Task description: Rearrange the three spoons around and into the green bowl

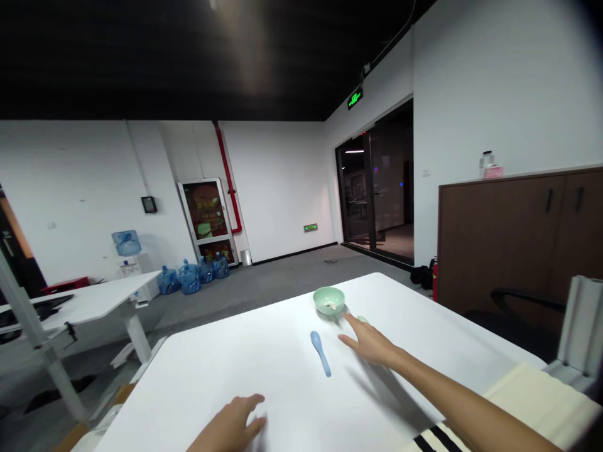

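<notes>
A light green bowl (322,309) stands toward the far side of the white table (226,364), with a small pale item (331,306) inside that I cannot make out. A blue spoon (320,353) lies in front of it, handle pointing toward me. My right hand (372,342) hovers just right of the bowl with fingers apart and nothing in it. Partly hidden behind that hand is a small pale green thing (362,319). At the near edge, my left hand (232,427) is held over the table, thumb and fingers spread, holding nothing.
Cream cloth with black stripes (532,392) is at the lower right, by a grey post (583,320). A black chair (527,307) and a brown cabinet (499,238) stand on the right. At left are another desk (103,298) and several blue water bottles (189,277).
</notes>
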Available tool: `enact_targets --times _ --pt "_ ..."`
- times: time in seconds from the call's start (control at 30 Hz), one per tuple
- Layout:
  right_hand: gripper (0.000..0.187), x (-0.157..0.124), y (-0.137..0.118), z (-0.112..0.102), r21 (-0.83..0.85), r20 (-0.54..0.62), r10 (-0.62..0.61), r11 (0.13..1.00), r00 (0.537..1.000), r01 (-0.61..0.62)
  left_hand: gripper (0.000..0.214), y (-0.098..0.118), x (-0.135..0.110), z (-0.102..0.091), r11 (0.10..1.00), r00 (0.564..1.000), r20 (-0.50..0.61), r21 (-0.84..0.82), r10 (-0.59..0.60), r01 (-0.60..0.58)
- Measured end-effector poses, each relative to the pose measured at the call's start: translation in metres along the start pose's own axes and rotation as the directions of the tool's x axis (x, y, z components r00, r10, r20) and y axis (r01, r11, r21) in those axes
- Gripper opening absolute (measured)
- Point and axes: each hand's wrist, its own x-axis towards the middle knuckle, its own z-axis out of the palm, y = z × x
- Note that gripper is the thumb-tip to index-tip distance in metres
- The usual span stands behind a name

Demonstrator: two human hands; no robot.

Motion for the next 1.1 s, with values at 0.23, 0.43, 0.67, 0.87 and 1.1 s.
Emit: enact_targets --times 0.23,0.43,0.67,0.87,1.1 --pt "0.076 -0.001 0.005 0.001 -0.028 0.005 0.019 0.999 1.000 -0.019 0.055 -0.002 0.001 0.000 1.000 1.000 -0.004 0.001 0.007 -0.007" --pt "0.077 0.001 0.008 0.006 -0.020 0.033 0.020 1.000 0.999 -0.020 0.055 -0.004 0.003 0.001 1.000 1.000 0.006 -0.004 0.002 -0.002" --pt "0.078 0.003 0.012 0.010 -0.025 0.040 0.025 0.999 0.999 -0.024 0.055 -0.004 0.004 0.001 1.000 1.000 0.000 0.006 0.000 0.000" --pt "0.078 0.002 0.008 0.009 -0.029 0.050 0.033 0.999 0.998 -0.031 0.056 -0.003 0.003 0.000 1.000 1.000 0.005 0.005 -0.010 0.010" --pt "0.076 -0.001 0.003 0.002 -0.034 0.088 0.035 0.999 0.995 -0.032 0.054 -0.001 0.003 -0.001 1.000 1.000 0.011 0.011 0.002 -0.002"
